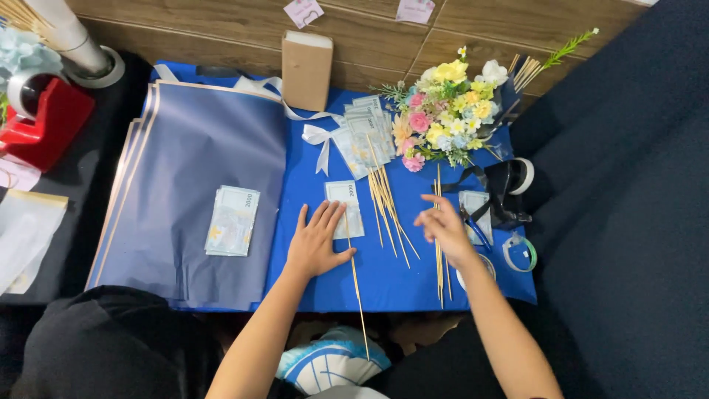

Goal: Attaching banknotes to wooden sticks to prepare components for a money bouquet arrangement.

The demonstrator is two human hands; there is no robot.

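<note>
1. The left hand (316, 242) lies flat and spread wide, palm down, on the blue sheet (413, 273) that covers the surface; its fingertips rest on the lower edge of a banknote (345, 205).
2. A long wooden skewer (357, 292) runs beside this hand's thumb – from the banknote down past the sheet's near edge.
3. The right hand (443, 225) hovers over the sheet with its fingers loosely curled and holds nothing that I can make out.
4. Between the 2 hands lies a loose bunch of skewers (388, 207); a second, straighter bunch (441, 258) lies under the right hand.
5. A stack of banknotes (233, 220) sits apart on the grey-blue wrapping paper (185, 148) at left.
6. Farther back – a fan of banknotes (363, 133), a white ribbon bow (319, 140) and an artificial flower bouquet (447, 111).
7. A red tape dispenser (40, 122) stands at far left.
</note>
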